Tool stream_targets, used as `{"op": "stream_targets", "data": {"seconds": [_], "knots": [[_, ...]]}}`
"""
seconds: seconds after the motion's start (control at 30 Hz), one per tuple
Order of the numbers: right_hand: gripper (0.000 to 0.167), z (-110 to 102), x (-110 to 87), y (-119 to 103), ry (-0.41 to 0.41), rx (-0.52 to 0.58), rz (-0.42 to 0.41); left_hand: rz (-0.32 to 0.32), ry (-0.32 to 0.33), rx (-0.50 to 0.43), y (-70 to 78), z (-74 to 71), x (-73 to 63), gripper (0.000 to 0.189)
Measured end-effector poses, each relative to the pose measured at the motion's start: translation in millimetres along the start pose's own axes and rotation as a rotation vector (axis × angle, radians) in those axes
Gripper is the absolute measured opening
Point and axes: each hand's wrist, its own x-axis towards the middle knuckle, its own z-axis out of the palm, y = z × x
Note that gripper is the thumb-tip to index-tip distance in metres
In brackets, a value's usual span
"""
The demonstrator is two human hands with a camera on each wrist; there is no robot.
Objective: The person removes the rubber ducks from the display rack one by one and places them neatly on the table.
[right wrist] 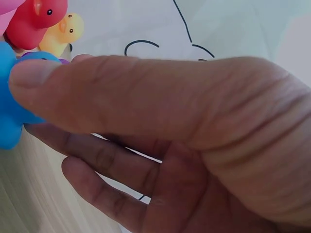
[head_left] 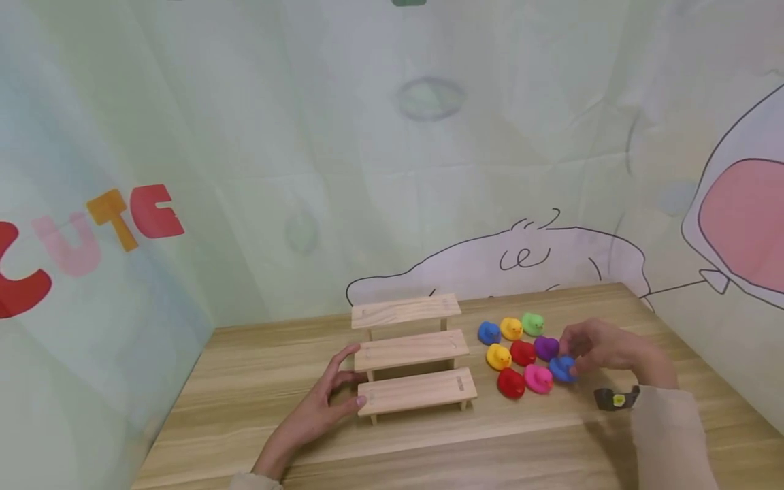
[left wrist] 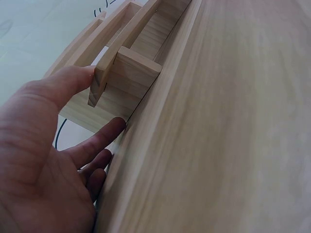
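Three wooden benches [head_left: 416, 391] rise in a row like steps on the table. At their left end is my left hand [head_left: 318, 405], its thumb touching the front bench's corner and its index finger extended by the middle bench. In the left wrist view, the thumb [left wrist: 73, 80] presses the end of a plank. To the right, my right hand [head_left: 603, 346] pinches a blue rubber duck [head_left: 560, 369] at the near right of a duck group. The thumb [right wrist: 36, 77] lies across this duck in the right wrist view; the index fingertip is hidden there.
Beside the blue duck are a pink duck [head_left: 538, 379] and a purple duck [head_left: 546, 348]. Red, yellow, green and another blue duck [head_left: 489, 333] fill the group's rows. A printed curtain [head_left: 306, 170] hangs behind the wooden table [head_left: 245, 381]. Near the right sleeve shows a dark strap [head_left: 606, 399].
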Motion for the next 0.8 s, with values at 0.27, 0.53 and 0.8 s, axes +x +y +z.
{"op": "stream_targets", "data": {"seconds": [0.27, 0.53, 0.8], "knots": [[0.027, 1.0, 1.8, 0.9, 0.003, -0.014, 0.011, 0.023, -0.005, -0.001, -1.8, 0.2, 0.4, 0.087], [0.025, 0.3, 0.7, 0.4, 0.0, 0.003, 0.0, 0.019, -0.002, 0.007, -2.3, 0.0, 0.7, 0.086], [0.023, 0.4, -0.2, 2.1, 0.003, 0.011, -0.009, 0.022, -0.008, 0.01, -2.9, -0.1, 0.9, 0.086]]}}
